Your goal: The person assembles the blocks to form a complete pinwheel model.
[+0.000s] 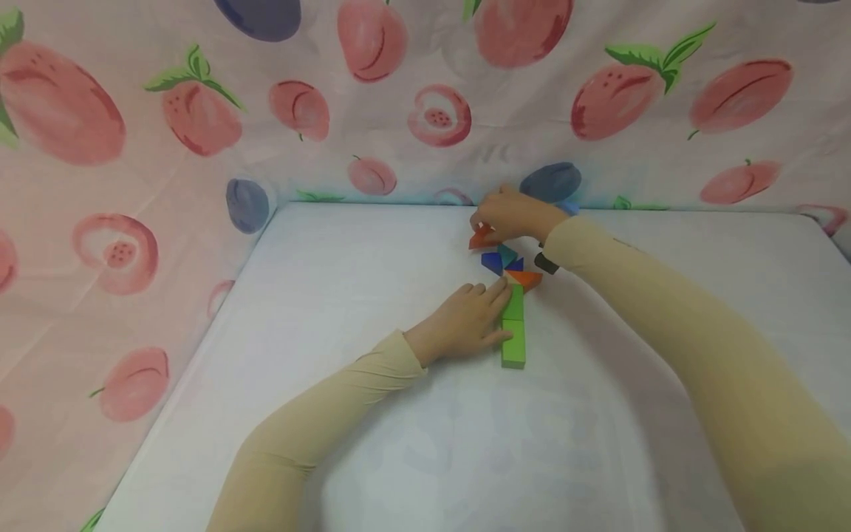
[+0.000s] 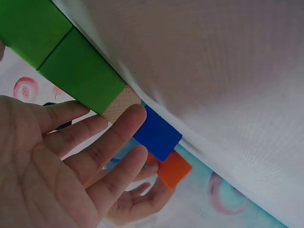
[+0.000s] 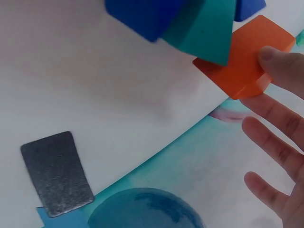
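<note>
At the far side of the white table, my right hand (image 1: 518, 216) pinches an orange block (image 3: 242, 57) between thumb and fingers. Its corner lies close against a teal wedge block (image 3: 204, 33), with dark blue blocks (image 1: 492, 262) beside that. A second orange block (image 1: 527, 279) sits on the near side of this cluster. Two green blocks (image 1: 513, 343) stand end to end below it, forming a straight row. My left hand (image 1: 465, 321) lies along the row's left side, its extended fingers touching the blocks near a bare-wood face (image 2: 122, 103).
A dark grey block (image 3: 58, 173) lies on the table under my right forearm, with a light blue piece (image 3: 45, 218) beside it. A fruit-print cloth (image 1: 372, 148) rises behind the table's far edge and along the left side.
</note>
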The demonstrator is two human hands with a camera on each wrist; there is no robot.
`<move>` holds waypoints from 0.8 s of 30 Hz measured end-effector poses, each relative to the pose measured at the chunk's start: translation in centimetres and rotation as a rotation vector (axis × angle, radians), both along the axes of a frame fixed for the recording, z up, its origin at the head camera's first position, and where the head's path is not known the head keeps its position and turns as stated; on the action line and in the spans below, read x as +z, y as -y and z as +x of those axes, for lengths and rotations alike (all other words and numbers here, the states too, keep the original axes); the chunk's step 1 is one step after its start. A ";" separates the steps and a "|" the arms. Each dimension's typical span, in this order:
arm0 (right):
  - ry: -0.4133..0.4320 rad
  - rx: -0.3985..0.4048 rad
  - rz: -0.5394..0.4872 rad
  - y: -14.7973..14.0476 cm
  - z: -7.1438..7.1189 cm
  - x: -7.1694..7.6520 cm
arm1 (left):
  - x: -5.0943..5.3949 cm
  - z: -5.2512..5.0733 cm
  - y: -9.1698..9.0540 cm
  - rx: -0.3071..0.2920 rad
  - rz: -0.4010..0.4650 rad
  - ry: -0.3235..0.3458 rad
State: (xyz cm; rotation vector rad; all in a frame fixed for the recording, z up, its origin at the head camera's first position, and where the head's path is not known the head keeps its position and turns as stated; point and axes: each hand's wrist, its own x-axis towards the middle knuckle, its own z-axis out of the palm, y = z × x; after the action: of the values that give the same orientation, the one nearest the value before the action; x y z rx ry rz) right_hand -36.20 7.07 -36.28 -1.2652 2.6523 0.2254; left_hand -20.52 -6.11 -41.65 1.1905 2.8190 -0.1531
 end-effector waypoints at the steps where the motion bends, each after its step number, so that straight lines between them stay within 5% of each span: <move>1: -0.004 0.008 0.007 -0.1 0.0 -0.1 | 0.0 0.0 0.0 0.000 0.001 0.000; 17: -0.008 -0.019 -0.017 -0.8 0.1 -0.4 | 0.2 0.1 0.1 0.003 -0.024 0.003; 24: -0.026 0.058 -0.012 1.6 0.7 -0.6 | 0.0 0.0 0.1 -0.017 -0.013 -0.034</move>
State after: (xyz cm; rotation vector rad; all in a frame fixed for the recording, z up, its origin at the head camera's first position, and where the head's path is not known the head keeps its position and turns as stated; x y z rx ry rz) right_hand -35.49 5.44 -36.86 -1.3524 2.6446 0.2367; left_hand -20.53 -6.17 -41.64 1.2214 2.8328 -0.1944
